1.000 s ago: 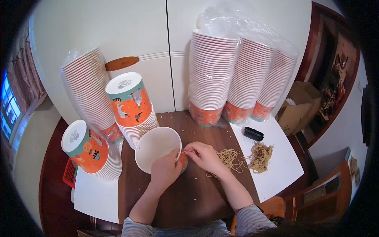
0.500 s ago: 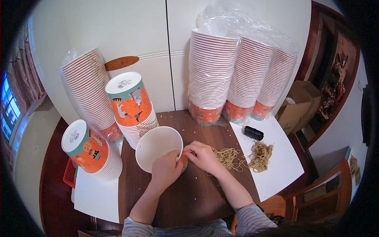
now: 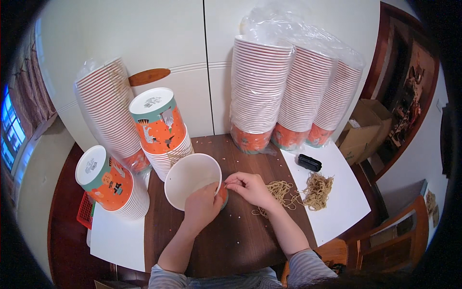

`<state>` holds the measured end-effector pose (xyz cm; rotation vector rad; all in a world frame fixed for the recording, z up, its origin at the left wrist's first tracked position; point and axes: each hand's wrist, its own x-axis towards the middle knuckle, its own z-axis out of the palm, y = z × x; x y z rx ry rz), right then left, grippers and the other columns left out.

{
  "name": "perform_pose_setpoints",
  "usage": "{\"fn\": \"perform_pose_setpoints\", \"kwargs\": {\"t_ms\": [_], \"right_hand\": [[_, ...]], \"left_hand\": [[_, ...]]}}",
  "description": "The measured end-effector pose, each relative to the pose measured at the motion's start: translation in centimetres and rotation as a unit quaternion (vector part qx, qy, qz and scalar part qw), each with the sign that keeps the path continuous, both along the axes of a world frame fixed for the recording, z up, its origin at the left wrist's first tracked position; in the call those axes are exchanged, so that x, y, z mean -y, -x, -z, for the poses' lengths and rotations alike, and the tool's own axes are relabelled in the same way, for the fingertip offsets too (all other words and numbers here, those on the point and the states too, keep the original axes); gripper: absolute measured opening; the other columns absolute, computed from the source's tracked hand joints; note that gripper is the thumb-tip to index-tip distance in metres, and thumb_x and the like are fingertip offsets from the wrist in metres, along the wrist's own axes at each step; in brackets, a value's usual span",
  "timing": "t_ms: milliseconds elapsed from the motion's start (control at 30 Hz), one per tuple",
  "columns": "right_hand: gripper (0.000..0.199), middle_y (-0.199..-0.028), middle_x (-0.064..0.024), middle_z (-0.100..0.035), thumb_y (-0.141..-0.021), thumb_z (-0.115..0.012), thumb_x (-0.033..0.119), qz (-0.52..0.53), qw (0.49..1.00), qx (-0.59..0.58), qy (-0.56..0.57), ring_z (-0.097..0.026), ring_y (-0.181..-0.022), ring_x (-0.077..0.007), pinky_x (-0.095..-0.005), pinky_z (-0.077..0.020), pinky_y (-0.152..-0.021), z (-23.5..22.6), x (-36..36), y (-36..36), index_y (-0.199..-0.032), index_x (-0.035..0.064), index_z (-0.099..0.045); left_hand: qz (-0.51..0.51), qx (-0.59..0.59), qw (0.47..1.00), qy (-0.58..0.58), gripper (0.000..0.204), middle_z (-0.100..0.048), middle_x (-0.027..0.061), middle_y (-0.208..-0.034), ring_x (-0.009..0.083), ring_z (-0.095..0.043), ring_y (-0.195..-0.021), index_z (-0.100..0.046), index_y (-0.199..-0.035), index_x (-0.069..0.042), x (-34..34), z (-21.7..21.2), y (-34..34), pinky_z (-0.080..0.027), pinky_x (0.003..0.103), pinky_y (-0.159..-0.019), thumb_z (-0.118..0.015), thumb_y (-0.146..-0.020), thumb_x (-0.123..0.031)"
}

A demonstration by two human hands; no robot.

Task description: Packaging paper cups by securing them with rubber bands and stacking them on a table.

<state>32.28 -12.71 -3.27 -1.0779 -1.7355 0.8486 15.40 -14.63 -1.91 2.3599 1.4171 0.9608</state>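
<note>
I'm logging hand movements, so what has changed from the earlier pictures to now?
Very little. Since half a second ago, the right hand has edged slightly right, and the white-lined orange round paper cup slightly left. The left hand keeps its hold on the cup; nothing was visibly let go or newly grasped. The plastic-wrapped white-rimmed paper cup stacks, oblong black plastic case and tangled tan strands stayed put.

Fisheye head cam's looking down & fwd over tabletop [image 3: 240,248], catching L hand [image 3: 204,203] & R hand [image 3: 249,188] fairly near.
</note>
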Motion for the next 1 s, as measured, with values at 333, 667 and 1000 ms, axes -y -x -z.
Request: {"fn": "perform_pose_setpoints", "kwargs": {"t_ms": [333, 667, 1000], "right_hand": [[0.011, -0.069, -0.0055, -0.061, -0.077, -0.059, 0.01, 0.032, 0.999, 0.026, -0.016, -0.055, -0.061, -0.008, -0.0236, -0.0442, -0.057, 0.3, 0.0, 1.0, -0.085, 0.002, -0.06], [0.011, -0.07, -0.0056, -0.061, -0.077, -0.059, 0.011, 0.042, 0.998, 0.034, -0.045, -0.055, -0.059, -0.0088, -0.0241, -0.0442, -0.055, 1.1, -0.3, 1.1, -0.084, 0.002, -0.06], [0.014, -0.076, -0.0114, -0.062, -0.077, -0.057, 0.011, 0.028, 0.998, 0.057, -0.011, -0.061, -0.067, -0.0192, -0.0292, -0.0473, -0.062, 0.4, 0.0, 1.0, -0.087, 0.0009, -0.058]], "left_hand": [[0.001, 0.004, 1.0, 0.014, 0.02, -0.058, 0.015, -0.072, 0.0313, -0.057, -0.066, -0.056, -0.09, -0.004, 0.1, -0.2, 0.0, -0.045, 0.04, -0.058, -0.053, -0.071, -0.011], [-0.003, -0.005, 0.999, 0.032, 0.022, -0.059, 0.0149, -0.075, 0.0309, -0.058, -0.068, -0.056, -0.092, -0.004, 0.1, -0.3, 0.0, -0.045, 0.04, -0.06, -0.052, -0.071, -0.011], [0.018, 0.042, 0.998, 0.053, 0.018, -0.059, 0.0172, -0.07, 0.0327, -0.058, -0.065, -0.058, -0.091, -0.005, -0.3, 0.0, 0.2, -0.045, 0.04, -0.059, -0.05, -0.078, -0.015]]}}
